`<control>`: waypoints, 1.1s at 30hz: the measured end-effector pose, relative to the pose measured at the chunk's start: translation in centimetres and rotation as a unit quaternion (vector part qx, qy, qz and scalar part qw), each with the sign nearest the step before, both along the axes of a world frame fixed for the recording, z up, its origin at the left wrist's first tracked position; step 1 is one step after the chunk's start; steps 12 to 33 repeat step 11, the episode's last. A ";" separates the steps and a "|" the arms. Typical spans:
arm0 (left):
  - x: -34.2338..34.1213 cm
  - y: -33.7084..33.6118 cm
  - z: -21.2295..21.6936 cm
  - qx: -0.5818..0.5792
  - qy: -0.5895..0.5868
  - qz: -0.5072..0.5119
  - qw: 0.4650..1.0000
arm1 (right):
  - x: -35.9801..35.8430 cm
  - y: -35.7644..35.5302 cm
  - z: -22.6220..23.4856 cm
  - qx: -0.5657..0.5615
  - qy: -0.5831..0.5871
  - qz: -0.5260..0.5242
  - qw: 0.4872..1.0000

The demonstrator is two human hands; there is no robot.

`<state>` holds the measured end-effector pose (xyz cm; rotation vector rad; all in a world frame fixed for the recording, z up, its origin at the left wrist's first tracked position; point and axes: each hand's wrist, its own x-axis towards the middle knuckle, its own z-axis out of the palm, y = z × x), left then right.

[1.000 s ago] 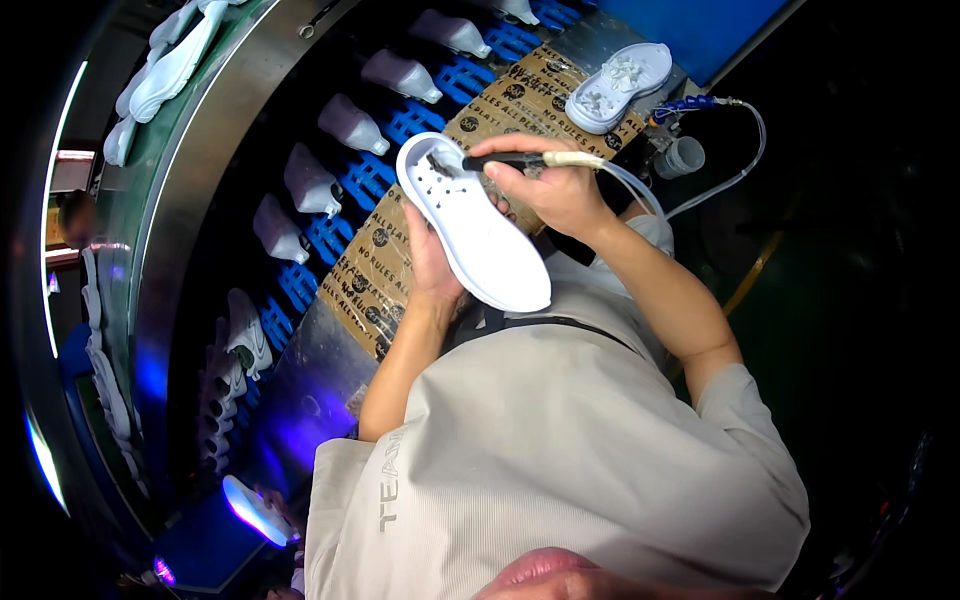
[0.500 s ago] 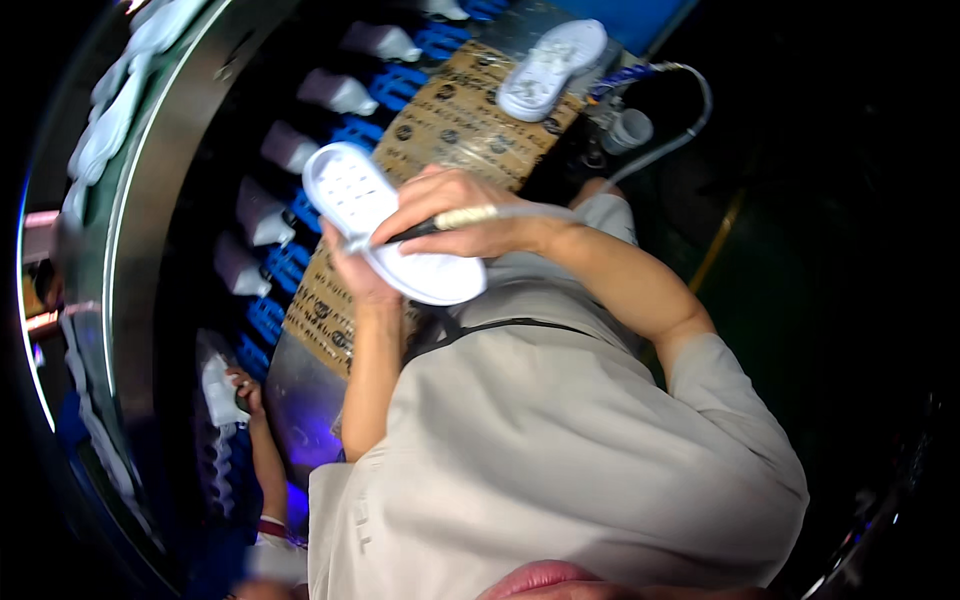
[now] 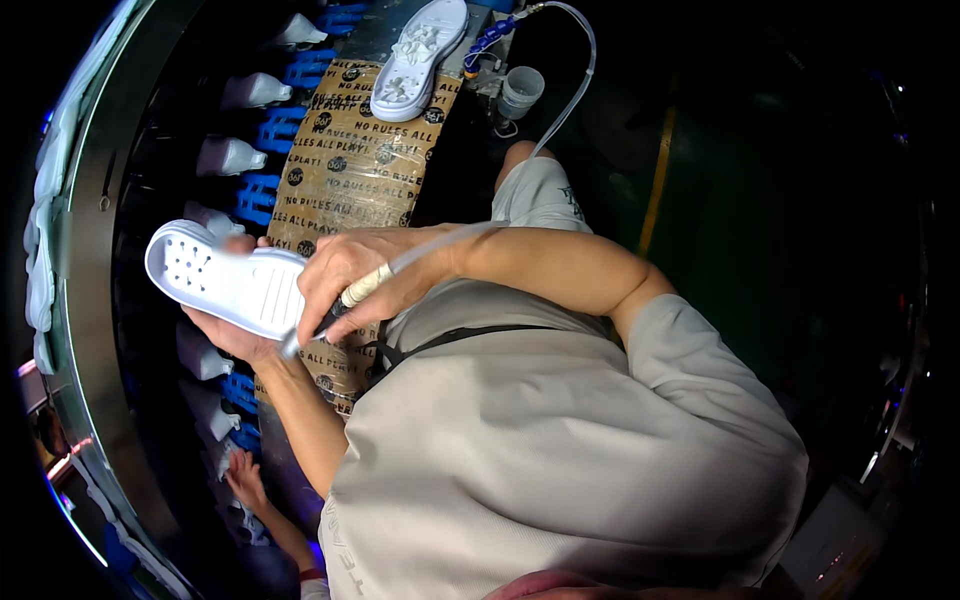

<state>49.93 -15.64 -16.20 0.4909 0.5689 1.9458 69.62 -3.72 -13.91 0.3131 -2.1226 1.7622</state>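
My left hand (image 3: 232, 335) grips a white shoe sole (image 3: 225, 290) from below, its thumb over the near rim blurred by motion. The sole lies tilted with its hollow inner side up, showing small holes at one end and ridges toward the other. In my right hand (image 3: 375, 265) is a hose-fed brush (image 3: 365, 287) with a cream-wrapped, dark handle and a pale, blurred tip. That tip points down beside the sole's right end; whether it touches cannot be made out. My right fingers cover part of that end.
A second white sole (image 3: 420, 60) with white scraps inside rests on the cardboard-covered bench (image 3: 350, 170). Beyond its edge are a clear cup (image 3: 520, 92) and a looping hose (image 3: 585, 75). White shoe uppers (image 3: 230, 157) on blue holders (image 3: 280, 130) line the left. Another person's hand (image 3: 246, 480) reaches in below.
The view has shifted. My left hand has carried the sole leftward and turned it flatter. The brush tip has gone from the sole's middle to beside its right end.
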 end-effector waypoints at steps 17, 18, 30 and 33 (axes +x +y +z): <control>-6.5 2.6 1.4 -0.075 0.123 -0.084 0.986 | 1.9 1.4 2.6 -0.066 -0.022 0.021 0.997; -6.5 2.6 1.4 -0.075 0.123 -0.084 0.986 | 1.9 1.4 2.6 -0.066 -0.022 0.021 0.997; -6.5 2.6 1.4 -0.075 0.123 -0.084 0.986 | 1.9 1.4 2.6 -0.066 -0.022 0.021 0.997; -6.5 2.6 1.4 -0.075 0.123 -0.084 0.986 | 1.9 1.4 2.6 -0.066 -0.022 0.021 0.997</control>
